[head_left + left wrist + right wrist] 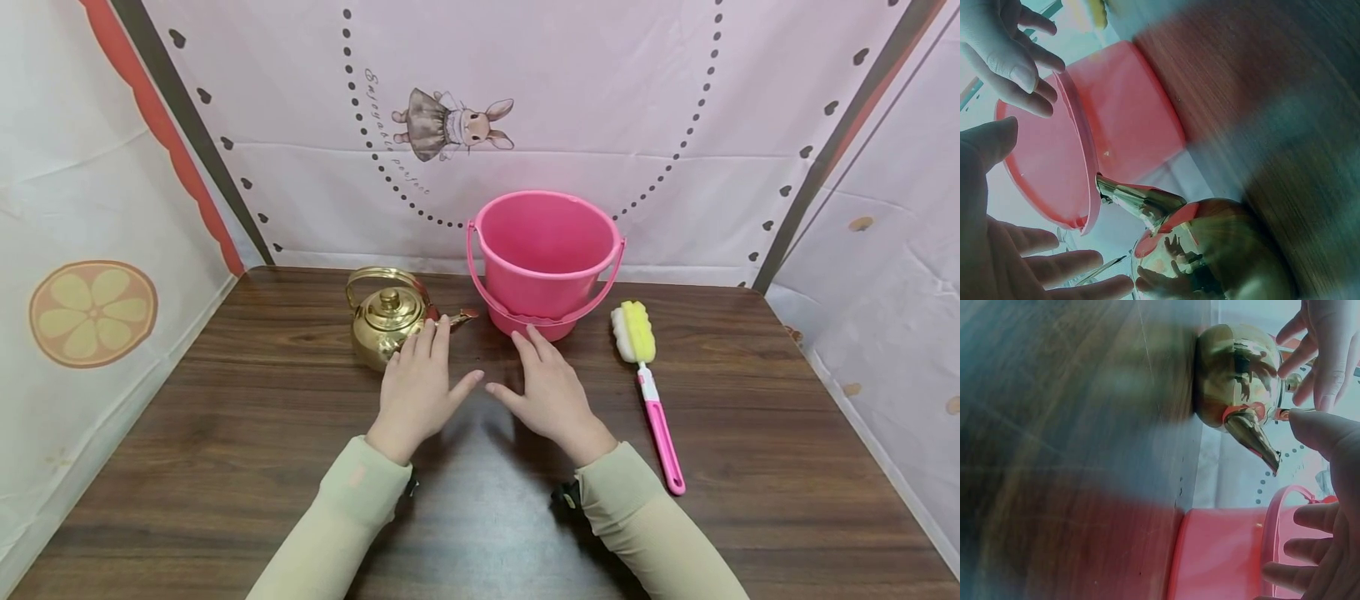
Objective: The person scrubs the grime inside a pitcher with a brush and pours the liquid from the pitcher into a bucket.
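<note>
Brown wood-grain table (225, 467) stretches to the lower left and lower right, its back edge against printed cloth (300, 183). At centre, the left hand (418, 392) and right hand (552, 396) have fingers extended; beyond, the gold kettle (372, 333), left of centre, and pink bucket (525, 293), upper centre, block the way, a sponge brush (649, 392) lying right.

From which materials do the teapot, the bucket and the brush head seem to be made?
Teapot: probably brass or brass-coloured metal, polished, judging by mirror-like reflections.
Bucket: likely plastic, smooth with a soft sheen; its pink colour is even.
Brush head: perhaps sponge, matte and lumpy, yellow and white; the exact material stays unclear.
</note>
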`<state>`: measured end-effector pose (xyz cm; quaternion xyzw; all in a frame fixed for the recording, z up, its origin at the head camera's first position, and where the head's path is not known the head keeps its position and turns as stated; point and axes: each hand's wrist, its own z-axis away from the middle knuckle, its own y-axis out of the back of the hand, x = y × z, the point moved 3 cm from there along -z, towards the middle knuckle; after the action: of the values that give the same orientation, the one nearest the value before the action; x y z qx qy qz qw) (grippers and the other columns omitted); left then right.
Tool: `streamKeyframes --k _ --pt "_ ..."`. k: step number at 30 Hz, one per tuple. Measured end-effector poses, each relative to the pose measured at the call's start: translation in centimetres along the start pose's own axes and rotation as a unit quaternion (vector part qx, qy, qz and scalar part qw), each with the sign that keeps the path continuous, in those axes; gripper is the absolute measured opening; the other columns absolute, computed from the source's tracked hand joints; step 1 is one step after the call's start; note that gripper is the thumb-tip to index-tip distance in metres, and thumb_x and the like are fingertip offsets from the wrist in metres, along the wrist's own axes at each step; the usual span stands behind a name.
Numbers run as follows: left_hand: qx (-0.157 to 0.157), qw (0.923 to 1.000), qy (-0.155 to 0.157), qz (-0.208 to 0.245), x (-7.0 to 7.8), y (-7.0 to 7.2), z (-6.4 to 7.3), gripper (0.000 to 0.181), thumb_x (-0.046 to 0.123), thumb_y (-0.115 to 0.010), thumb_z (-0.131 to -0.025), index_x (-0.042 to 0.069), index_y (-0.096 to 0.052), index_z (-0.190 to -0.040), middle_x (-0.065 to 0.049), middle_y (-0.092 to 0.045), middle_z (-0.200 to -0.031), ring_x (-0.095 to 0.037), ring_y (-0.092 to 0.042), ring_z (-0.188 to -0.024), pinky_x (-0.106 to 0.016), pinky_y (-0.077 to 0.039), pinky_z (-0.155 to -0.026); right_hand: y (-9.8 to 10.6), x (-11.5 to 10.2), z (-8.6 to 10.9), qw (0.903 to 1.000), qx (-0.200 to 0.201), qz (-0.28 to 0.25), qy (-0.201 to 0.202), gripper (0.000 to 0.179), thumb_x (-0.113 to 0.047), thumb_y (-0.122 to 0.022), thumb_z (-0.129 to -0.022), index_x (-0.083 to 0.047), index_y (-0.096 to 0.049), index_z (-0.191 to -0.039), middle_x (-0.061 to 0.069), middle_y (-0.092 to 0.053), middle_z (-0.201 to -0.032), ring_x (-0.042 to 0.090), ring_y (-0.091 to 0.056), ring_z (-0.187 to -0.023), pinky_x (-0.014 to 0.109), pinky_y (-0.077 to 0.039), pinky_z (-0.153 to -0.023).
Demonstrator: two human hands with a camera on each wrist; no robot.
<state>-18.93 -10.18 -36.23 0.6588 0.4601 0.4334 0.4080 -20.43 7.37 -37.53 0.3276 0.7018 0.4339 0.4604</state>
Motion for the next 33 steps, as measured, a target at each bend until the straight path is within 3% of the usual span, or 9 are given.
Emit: streamKeyframes --k 16,33 --pt "-0.003 0.9997 0.019 0.016 -0.5 0.6 0.2 0.088 0.059 -0.053 -0.088 0.005 -0.022 -0.15 -0.02 -0.036 -0.148 -0.04 -0.039 -0.133 -0.056 -0.036 -0.106 -0.4 -0.6 -0.1 0.9999 0.004 -0.009 0.013 0.083 -0.055 -0.065 -0.082 -0.008 -0.037 -0.145 0.015 -0.032 -0.152 0.031 -0.036 -0.138 0.05 -0.038 -0.107" --pt "0.005 0.9994 0.031 0.017 -1.0 1.1 0.3 0.086 0.059 -0.051 -0.09 0.004 -0.022 -0.149 -0.02 -0.036 -0.148 -0.039 -0.04 -0.131 -0.056 -0.039 -0.103 -0.8 -1.2 -0.3 0.9998 -0.002 -0.015 0.012 0.082 -0.054 -0.065 -0.083 -0.009 -0.036 -0.145 0.012 -0.033 -0.152 0.03 -0.036 -0.138 0.051 -0.037 -0.108"
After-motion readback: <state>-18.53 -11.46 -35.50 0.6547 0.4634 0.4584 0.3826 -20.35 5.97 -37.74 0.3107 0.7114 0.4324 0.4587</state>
